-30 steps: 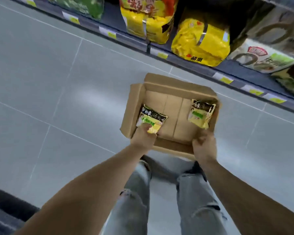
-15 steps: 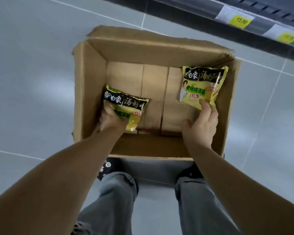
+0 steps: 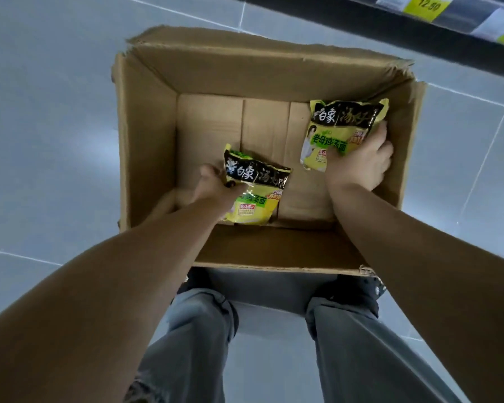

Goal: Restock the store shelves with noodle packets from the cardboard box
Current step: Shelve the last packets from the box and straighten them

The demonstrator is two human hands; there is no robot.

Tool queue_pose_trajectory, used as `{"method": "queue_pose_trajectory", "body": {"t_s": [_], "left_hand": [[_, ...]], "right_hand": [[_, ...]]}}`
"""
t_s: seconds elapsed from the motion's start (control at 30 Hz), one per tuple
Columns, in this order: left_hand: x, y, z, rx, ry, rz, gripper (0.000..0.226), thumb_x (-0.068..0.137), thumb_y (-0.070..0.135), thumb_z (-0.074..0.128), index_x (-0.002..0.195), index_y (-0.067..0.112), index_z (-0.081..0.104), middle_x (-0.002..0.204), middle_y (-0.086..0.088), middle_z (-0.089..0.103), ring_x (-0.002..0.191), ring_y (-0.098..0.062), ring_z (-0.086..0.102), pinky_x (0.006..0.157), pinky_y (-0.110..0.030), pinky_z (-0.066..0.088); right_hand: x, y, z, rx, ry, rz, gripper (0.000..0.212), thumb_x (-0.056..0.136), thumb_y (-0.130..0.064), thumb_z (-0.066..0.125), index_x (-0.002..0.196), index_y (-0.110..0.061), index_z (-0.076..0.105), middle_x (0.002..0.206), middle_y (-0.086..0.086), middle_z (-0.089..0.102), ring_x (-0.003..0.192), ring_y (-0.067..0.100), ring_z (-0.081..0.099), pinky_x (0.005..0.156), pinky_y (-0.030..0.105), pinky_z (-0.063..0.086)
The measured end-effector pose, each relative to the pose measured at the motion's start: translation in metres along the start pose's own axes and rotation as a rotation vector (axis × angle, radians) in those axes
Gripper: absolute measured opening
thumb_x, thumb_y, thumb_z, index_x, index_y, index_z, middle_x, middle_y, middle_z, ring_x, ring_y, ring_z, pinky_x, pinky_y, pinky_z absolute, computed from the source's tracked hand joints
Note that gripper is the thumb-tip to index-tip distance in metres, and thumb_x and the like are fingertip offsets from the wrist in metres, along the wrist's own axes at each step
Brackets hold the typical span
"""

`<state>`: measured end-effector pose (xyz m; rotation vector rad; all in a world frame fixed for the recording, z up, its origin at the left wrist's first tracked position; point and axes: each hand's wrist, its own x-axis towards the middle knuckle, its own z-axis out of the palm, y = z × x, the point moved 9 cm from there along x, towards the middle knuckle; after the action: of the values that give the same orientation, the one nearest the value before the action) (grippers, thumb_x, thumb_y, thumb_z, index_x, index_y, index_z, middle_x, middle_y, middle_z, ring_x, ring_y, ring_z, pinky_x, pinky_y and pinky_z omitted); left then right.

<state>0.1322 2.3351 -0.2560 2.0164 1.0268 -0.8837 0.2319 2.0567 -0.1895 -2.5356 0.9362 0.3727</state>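
My jeans (image 3: 192, 344) nearest. Both arms are down in the cardboard box (image 3: 146, 135). Left hand (image 3: 213, 184) grips the near noodle packet (image 3: 253, 196) at front-left of the box bottom. Right hand (image 3: 361, 164) grips the far noodle packet (image 3: 341, 129) by the right wall. Beyond the box: shelf edge (image 3: 361, 13), yellow price tag (image 3: 425, 5).

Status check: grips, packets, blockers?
Left grip holds left packet; right grip holds right packet. Both inside cardboard box. Nothing seen blocking.
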Motion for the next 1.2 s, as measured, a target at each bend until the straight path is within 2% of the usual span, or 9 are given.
{"method": "queue_pose_trajectory", "body": {"t_s": [0.13,0.33,0.47,0.6,0.8,0.93,1.03,1.13,1.2], "left_hand": [[-0.022,0.021,-0.01,0.123,-0.036,0.133,0.049,0.079,0.039,0.072,0.118,0.017,0.052,0.105,0.0,0.063,0.097,-0.02,0.06,0.071,-0.029,0.046],[-0.108,0.058,-0.087,0.079,0.079,0.125,0.046,0.071,0.043,0.075,0.107,0.023,0.054,0.1,0.005,0.064,0.092,-0.017,0.06,0.078,-0.031,0.05],[-0.21,0.117,-0.151,-0.075,0.159,0.211,0.041,0.066,0.038,0.079,0.095,0.025,0.053,0.09,0.01,0.064,0.088,-0.015,0.062,0.078,-0.03,0.05],[-0.319,0.181,-0.197,-0.236,0.147,0.298,0.049,0.062,0.035,0.083,0.103,0.022,0.059,0.087,0.014,0.065,0.09,-0.015,0.065,0.083,-0.031,0.051],[-0.477,0.247,-0.238,-0.254,0.045,0.482,0.036,0.07,0.043,0.078,0.095,0.026,0.058,0.078,0.018,0.06,0.069,-0.001,0.057,0.053,-0.013,0.035],[-0.547,0.274,-0.248,-0.281,-0.066,0.594,0.033,0.07,0.039,0.08,0.079,0.032,0.05,0.085,0.019,0.062,0.079,-0.008,0.061,0.072,-0.028,0.046],[-0.592,0.301,-0.256,-0.296,-0.092,0.695,0.037,0.072,0.032,0.08,0.075,0.033,0.044,0.084,0.02,0.054,0.087,-0.015,0.055,0.08,-0.033,0.047],[-0.639,0.331,-0.256,-0.33,-0.114,0.772,0.036,0.076,0.029,0.078,0.101,0.02,0.054,0.092,0.011,0.054,0.097,-0.021,0.054,0.081,-0.03,0.042],[-0.666,0.353,-0.247,-0.332,-0.132,0.816,0.043,0.075,0.029,0.078,0.105,0.017,0.05,0.088,0.009,0.054,0.1,-0.025,0.057,0.077,-0.029,0.041]], "right_hand": [[-0.001,0.005,0.01,-0.047,-0.152,0.08,0.055,0.082,-0.034,0.062,0.13,-0.014,0.043,0.137,0.012,0.039,0.128,0.034,0.035,0.102,0.042,0.034],[-0.06,-0.008,-0.083,0.061,-0.207,-0.119,0.042,0.084,-0.019,0.059,0.124,-0.009,0.051,0.123,0.015,0.052,0.115,0.034,0.047,0.09,0.037,0.04],[-0.104,-0.009,-0.196,0.216,-0.119,-0.065,0.04,0.081,-0.014,0.061,0.12,-0.007,0.055,0.117,0.016,0.056,0.11,0.036,0.047,0.081,0.037,0.04],[-0.146,-0.017,-0.317,0.31,-0.019,-0.06,0.038,0.079,-0.008,0.06,0.117,-0.004,0.057,0.111,0.017,0.057,0.108,0.036,0.048,0.085,0.04,0.042],[-0.207,-0.013,-0.469,0.484,0.149,0.048,0.031,0.08,-0.01,0.061,0.111,-0.009,0.059,0.105,0.012,0.055,0.099,0.033,0.052,0.073,0.032,0.039],[-0.254,0.004,-0.543,0.689,0.288,0.13,0.016,0.079,-0.016,0.064,0.093,-0.02,0.057,0.087,0.002,0.057,0.085,0.031,0.057,0.066,0.031,0.039],[-0.274,0.029,-0.578,0.762,0.366,0.186,0.021,0.073,-0.029,0.06,0.093,-0.031,0.054,0.09,0.004,0.063,0.084,0.031,0.06,0.068,0.036,0.048],[-0.28,0.053,-0.619,0.809,0.448,0.237,0.033,0.075,-0.028,0.064,0.108,-0.031,0.058,0.101,0.006,0.063,0.089,0.031,0.06,0.072,0.035,0.046],[-0.276,0.071,-0.647,0.845,0.496,0.264,0.038,0.076,-0.027,0.067,0.113,-0.028,0.058,0.106,0.006,0.064,0.093,0.031,0.061,0.077,0.036,0.047]]}}
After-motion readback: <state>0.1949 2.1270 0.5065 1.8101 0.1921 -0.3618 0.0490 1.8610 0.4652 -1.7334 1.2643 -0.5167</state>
